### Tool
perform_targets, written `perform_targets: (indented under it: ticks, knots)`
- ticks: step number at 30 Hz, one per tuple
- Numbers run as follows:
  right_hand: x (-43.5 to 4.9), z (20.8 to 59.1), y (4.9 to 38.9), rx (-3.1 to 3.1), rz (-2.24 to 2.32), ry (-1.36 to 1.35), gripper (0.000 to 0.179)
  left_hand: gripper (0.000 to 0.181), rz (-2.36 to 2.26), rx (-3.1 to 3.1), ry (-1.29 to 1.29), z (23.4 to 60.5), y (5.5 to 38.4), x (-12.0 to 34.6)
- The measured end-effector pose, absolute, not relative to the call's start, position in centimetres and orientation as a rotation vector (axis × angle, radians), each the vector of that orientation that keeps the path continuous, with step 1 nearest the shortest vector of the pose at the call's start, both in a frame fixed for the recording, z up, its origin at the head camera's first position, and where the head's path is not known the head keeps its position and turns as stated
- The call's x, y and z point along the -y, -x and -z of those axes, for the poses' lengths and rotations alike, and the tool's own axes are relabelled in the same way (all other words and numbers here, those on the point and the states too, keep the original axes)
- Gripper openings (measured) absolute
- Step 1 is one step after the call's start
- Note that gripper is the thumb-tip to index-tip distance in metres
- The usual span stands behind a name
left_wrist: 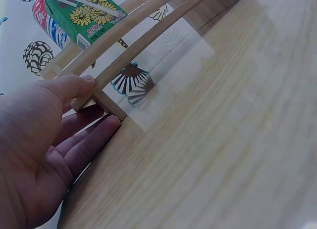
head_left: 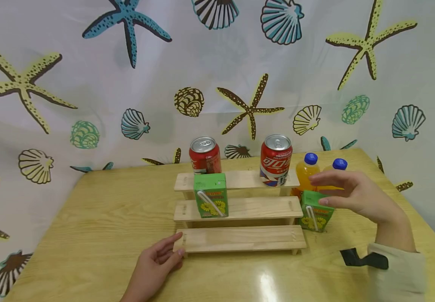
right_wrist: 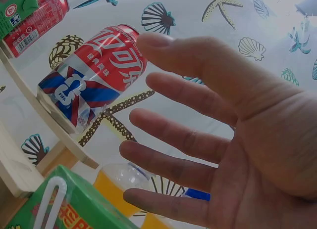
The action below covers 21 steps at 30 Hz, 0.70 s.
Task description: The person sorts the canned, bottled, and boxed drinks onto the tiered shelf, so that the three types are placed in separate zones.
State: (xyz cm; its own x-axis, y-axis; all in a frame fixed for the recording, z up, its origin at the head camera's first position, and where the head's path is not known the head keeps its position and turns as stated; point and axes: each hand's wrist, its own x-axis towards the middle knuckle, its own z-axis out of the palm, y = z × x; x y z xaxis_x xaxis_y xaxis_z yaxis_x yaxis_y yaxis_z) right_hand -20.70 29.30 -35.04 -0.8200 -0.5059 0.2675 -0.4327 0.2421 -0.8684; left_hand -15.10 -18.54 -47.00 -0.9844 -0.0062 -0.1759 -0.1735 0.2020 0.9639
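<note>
A wooden three-step rack [head_left: 240,240] stands on the table. My left hand [head_left: 156,264] grips the left end of its lowest step, the thumb at the front edge; the left wrist view shows this hand [left_wrist: 44,135] by the rack's end and leg. My right hand [head_left: 364,197] hovers with spread fingers over a green drink carton [head_left: 315,212] standing right of the rack; in the right wrist view the hand [right_wrist: 223,130] holds nothing. Another green drink carton [head_left: 211,195] stands on the middle step. Two red cola cans, left [head_left: 205,156] and right [head_left: 275,161], occupy the top step.
Two orange drink bottles with blue caps, one nearer the rack [head_left: 306,171] and one farther right [head_left: 339,164], stand behind the right hand. The wooden table [head_left: 119,205] ends at a backdrop cloth [head_left: 157,75] printed with starfish and shells.
</note>
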Motion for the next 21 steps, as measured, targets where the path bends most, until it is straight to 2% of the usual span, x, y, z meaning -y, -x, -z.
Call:
perform_targets:
  ticks: [21]
  knots:
    - [-29.9, 37.4, 19.3, -2.605, 1.699, 0.871, 0.046, 0.046, -1.918, -2.321, 0.156, 47.1, 15.0, 18.5]
